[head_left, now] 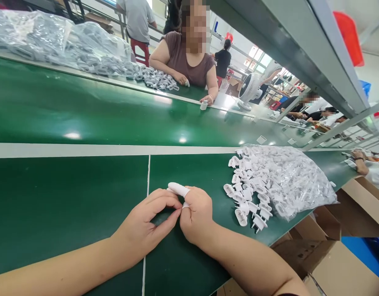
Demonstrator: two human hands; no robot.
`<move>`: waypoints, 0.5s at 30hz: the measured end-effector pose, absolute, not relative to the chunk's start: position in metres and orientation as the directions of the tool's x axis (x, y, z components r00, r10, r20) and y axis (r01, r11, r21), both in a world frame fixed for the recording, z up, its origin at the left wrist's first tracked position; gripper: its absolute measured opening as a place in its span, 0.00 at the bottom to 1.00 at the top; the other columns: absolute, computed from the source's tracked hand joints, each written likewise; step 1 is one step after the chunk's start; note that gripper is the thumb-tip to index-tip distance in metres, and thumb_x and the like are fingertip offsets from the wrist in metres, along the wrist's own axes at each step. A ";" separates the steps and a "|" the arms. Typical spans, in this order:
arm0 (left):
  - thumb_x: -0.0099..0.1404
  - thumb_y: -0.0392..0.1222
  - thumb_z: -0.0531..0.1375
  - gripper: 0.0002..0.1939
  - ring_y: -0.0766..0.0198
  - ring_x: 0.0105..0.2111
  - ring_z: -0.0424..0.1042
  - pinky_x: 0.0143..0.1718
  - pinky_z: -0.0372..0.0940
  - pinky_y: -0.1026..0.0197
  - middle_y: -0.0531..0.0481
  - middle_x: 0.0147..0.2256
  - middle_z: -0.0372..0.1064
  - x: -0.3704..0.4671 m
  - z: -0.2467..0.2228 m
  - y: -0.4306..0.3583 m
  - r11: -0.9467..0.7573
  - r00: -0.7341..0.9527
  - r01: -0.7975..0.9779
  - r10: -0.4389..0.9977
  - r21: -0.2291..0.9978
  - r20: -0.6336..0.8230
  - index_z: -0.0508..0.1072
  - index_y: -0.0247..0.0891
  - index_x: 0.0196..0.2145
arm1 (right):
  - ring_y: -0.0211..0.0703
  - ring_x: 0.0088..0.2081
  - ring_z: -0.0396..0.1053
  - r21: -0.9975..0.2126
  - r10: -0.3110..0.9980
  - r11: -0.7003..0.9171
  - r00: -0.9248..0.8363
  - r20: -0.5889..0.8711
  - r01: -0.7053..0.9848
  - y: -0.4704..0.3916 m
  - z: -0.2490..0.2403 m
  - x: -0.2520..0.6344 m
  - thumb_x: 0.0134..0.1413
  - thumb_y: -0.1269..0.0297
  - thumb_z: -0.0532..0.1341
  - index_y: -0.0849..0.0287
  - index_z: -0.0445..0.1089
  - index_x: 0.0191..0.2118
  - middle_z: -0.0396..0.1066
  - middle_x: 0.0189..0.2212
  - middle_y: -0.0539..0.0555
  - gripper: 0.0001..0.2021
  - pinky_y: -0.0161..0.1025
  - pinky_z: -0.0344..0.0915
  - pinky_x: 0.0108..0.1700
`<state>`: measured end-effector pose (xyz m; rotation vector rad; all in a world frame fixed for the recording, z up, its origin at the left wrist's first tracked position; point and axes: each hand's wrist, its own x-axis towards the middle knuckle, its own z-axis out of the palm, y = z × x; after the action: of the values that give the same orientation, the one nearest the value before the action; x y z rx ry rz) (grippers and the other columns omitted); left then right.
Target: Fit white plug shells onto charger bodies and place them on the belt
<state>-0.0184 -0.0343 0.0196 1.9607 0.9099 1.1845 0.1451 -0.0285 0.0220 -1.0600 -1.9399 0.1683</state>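
My left hand (148, 220) is closed, its thumb and fingertips pinched together against the tips of my right hand. My right hand (198, 213) is curled beside it, wearing a white finger cot (179, 189) on the index finger, with more white at the thumb. Whatever either hand may hold between the fingertips is hidden. To the right, on the green table (69, 213), lies a loose pile of white plastic plug pieces (246, 189). They spill from the mouth of a clear plastic bag (300, 181) filled with similar parts.
A green conveyor belt (115, 115) runs behind a pale rail (69, 150). Across it, a person (192, 61) handles small parts beside a large bag of grey-white pieces (84, 45). Open cardboard boxes (346, 267) stand at lower right. A metal shelf beam (288, 49) crosses overhead.
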 end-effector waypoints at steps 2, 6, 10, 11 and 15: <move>0.70 0.35 0.58 0.07 0.67 0.41 0.74 0.45 0.68 0.67 0.54 0.40 0.73 -0.019 0.019 -0.033 -0.542 0.351 0.209 0.819 0.814 0.455 0.74 0.46 0.40 | 0.43 0.30 0.73 -0.475 0.725 0.626 -0.238 0.646 0.618 -0.028 0.021 0.144 0.49 0.76 0.50 0.60 0.77 0.48 0.76 0.27 0.52 0.24 0.40 0.70 0.35; 0.69 0.35 0.58 0.06 0.66 0.38 0.74 0.42 0.68 0.68 0.54 0.38 0.73 -0.019 0.019 -0.031 -0.541 0.376 0.213 0.814 0.814 0.442 0.74 0.45 0.38 | 0.43 0.27 0.68 -0.444 0.729 0.624 -0.272 0.628 0.643 -0.028 0.017 0.144 0.50 0.74 0.50 0.59 0.76 0.46 0.73 0.24 0.52 0.22 0.40 0.69 0.34; 0.67 0.37 0.57 0.06 0.64 0.34 0.72 0.37 0.68 0.65 0.53 0.33 0.72 -0.019 0.019 -0.028 -0.504 0.403 0.259 0.832 0.824 0.382 0.73 0.43 0.33 | 0.44 0.27 0.67 -0.436 0.752 0.623 -0.343 0.563 0.650 -0.027 0.012 0.145 0.47 0.72 0.51 0.61 0.74 0.48 0.72 0.25 0.52 0.23 0.42 0.68 0.35; 0.66 0.37 0.57 0.06 0.63 0.33 0.71 0.36 0.67 0.65 0.52 0.33 0.71 -0.019 0.019 -0.028 -0.488 0.410 0.268 0.838 0.830 0.360 0.73 0.43 0.32 | 0.45 0.28 0.67 -0.443 0.764 0.614 -0.352 0.540 0.653 -0.027 0.012 0.145 0.46 0.72 0.51 0.61 0.74 0.49 0.73 0.26 0.52 0.24 0.42 0.68 0.35; 0.64 0.39 0.57 0.05 0.63 0.29 0.67 0.32 0.65 0.65 0.53 0.29 0.69 -0.020 0.021 -0.027 -0.415 0.457 0.263 0.849 0.871 0.267 0.70 0.43 0.30 | 0.45 0.32 0.71 -0.500 0.806 0.571 -0.329 0.491 0.651 -0.027 0.013 0.146 0.48 0.71 0.52 0.61 0.74 0.53 0.77 0.30 0.54 0.26 0.41 0.68 0.37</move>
<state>-0.0201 -0.0269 0.0214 1.9153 0.9315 0.9355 0.1462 -0.0270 0.0134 -1.1601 -2.0801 0.2746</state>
